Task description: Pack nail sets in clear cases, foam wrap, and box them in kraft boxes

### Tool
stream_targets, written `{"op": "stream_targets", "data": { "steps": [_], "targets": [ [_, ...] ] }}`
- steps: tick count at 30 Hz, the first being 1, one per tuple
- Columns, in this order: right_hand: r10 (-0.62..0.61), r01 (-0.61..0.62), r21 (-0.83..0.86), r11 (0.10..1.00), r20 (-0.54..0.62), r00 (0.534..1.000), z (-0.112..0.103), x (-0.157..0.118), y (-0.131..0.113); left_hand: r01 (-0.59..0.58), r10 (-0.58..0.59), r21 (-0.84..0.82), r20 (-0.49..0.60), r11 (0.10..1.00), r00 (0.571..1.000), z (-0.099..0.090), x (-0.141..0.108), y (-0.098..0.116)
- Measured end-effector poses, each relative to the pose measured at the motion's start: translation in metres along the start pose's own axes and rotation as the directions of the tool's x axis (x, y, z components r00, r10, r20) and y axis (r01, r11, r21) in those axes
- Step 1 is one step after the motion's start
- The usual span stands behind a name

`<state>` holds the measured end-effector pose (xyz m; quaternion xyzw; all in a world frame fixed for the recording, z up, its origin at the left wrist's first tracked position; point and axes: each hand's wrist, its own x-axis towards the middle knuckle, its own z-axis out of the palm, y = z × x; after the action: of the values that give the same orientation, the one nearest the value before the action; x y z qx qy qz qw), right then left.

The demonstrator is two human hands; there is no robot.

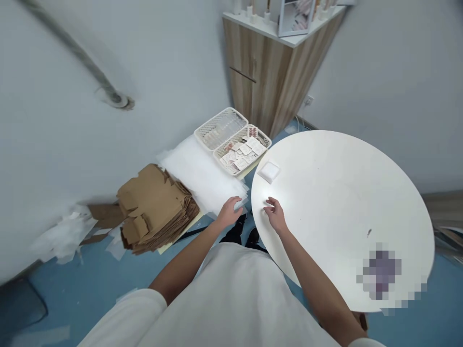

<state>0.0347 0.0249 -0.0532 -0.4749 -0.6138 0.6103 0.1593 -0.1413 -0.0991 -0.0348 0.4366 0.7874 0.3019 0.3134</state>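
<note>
Box (pixel 269 171): one, small, squarish, white; lying flat, just beyond right grip (pixel 277 218). Sheets (pixel 198 168): one stack, white, thin, edges uneven; lying flat, beyond left grip (pixel 227 213).

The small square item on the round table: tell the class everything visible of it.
The small square item has a bright white middle and a seemingly translucent border, perhaps plastic. It lies flat on the round table, near its edge, beyond the right hand. Only the table touches it; whether it opens is unclear.
</note>
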Motion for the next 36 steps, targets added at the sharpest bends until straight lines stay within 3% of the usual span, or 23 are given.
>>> {"op": "stream_targets", "data": {
  "steps": [7,13,18,21,23,25,28,36],
  "targets": [
    [-0.109,0.146,-0.125,0.981,0.263,0.959,0.052,0.004,-0.021,0.01,-0.004,0.033,-0.193,0.999,0.981,-0.041,-0.044,-0.014],
    [-0.261,0.417,-0.256,0.872,0.477,0.839,0.112,-0.005,-0.067,0.12,-0.09,0.043,-0.423,0.992,0.902,-0.088,-0.076,-0.045],
    [-0.413,0.674,-0.379,0.634,0.571,0.71,0.192,-0.018,-0.109,0.257,-0.154,0.138,-0.508,0.957,0.848,-0.134,-0.105,-0.085],
    [-0.451,0.784,-0.478,0.396,0.643,0.619,0.24,-0.024,-0.126,0.355,-0.206,0.211,-0.511,0.911,0.834,-0.157,-0.121,-0.112],
    [-0.412,0.799,-0.555,0.23,0.689,0.597,0.265,-0.027,-0.132,0.394,-0.248,0.232,-0.479,0.889,0.842,-0.166,-0.13,-0.127],
    [-0.354,0.779,-0.618,0.107,0.708,0.611,0.284,-0.03,-0.135,0.428,-0.3,0.242,-0.427,0.871,0.853,-0.173,-0.137,-0.138],
    [-0.289,0.721,-0.693,0.006,0.689,0.665,0.301,-0.032,-0.138,0.468,-0.373,0.258,-0.341,0.845,0.863,-0.179,-0.142,-0.146],
    [-0.207,0.536,-0.84,-0.088,0.542,0.815,0.313,-0.019,-0.137,0.402,-0.325,0.343,-0.262,0.849,0.909,-0.181,-0.141,-0.152]
  ]
}}
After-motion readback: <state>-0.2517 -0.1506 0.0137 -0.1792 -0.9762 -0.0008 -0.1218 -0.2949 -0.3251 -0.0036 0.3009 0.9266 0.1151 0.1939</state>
